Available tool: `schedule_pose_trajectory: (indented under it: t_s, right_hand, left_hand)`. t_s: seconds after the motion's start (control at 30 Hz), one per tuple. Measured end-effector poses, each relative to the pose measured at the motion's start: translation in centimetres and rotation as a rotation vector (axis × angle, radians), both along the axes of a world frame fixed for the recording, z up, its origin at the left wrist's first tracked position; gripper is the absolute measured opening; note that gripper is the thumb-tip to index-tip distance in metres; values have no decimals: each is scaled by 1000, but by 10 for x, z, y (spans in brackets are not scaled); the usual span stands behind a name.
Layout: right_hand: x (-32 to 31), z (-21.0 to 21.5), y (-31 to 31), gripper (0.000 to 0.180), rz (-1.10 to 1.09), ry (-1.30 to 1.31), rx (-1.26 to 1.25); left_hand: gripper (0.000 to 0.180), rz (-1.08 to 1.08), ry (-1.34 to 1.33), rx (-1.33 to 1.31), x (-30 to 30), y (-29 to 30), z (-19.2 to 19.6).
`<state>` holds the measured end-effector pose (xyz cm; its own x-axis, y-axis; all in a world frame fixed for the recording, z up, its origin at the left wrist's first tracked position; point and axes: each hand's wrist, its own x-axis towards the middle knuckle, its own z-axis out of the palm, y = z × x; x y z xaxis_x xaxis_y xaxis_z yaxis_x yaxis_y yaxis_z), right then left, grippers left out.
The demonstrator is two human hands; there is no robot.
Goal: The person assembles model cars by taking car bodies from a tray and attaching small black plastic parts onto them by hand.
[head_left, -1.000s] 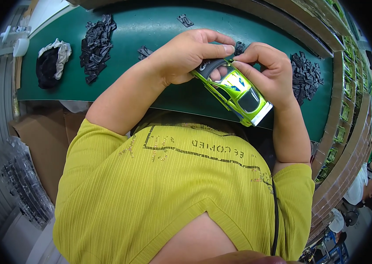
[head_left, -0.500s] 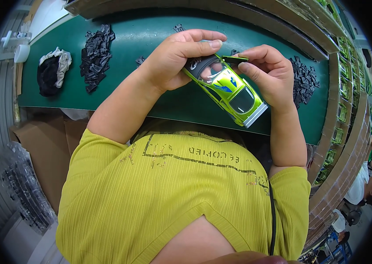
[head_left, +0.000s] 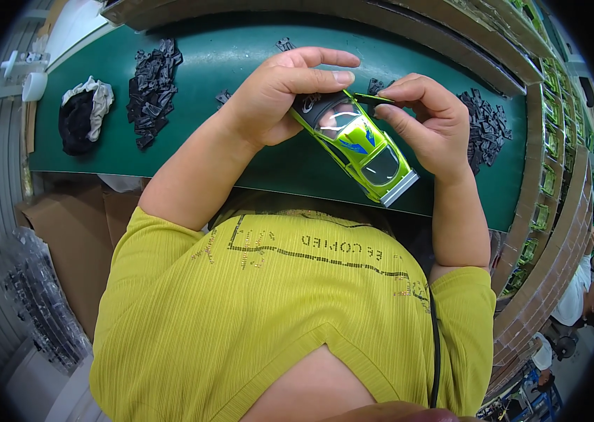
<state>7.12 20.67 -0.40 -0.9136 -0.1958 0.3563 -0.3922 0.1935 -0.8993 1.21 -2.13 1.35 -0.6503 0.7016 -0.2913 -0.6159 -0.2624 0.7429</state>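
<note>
A lime-green toy car body [head_left: 361,141] with blue marks, clear windows and a black front part is tilted above the table, its silver end toward my lower right. My left hand [head_left: 276,91] grips the black end, thumb on top; some of its fingers show through the clear window. Between the thumb and forefinger of my right hand [head_left: 429,119] is a small car door [head_left: 373,99], dark on the side that shows. One end of this door meets the side of the body; whether it is attached there I cannot tell.
Heaps of small black plastic parts lie on the green table [head_left: 227,53]: one pile [head_left: 153,91] at left, another pile [head_left: 485,130] at right. A black and white cloth [head_left: 86,116] sits far left. Cardboard trays [head_left: 546,190] with green car bodies line the right side.
The car body has turned slightly, its silver end shifting left and a little down. My right fingers have tilted the door to a thinner edge-on view.
</note>
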Motion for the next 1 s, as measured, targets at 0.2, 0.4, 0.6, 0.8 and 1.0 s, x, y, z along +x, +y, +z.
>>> schedule_pose_trajectory:
  t_s: [0.2,0.4,0.6,0.8,1.0]
  right_hand:
    - [-1,2,2,12,27,34,104]
    - [1,2,-2,11,-17,-23,32]
    - [6,3,0,12,-1,-105,-57]
    - [7,3,1,13,-1,-93,-65]
    - [7,2,0,13,-17,-124,-83]
  left_hand:
    - [44,-17,22,-55,1,2,2]
    - [43,-8,-12,-17,-1,-1,-1]
    - [42,-20,-10,-14,0,-1,2]
    - [41,-18,-7,-16,0,-1,1]
    - [41,-16,-5,-30,0,-1,2]
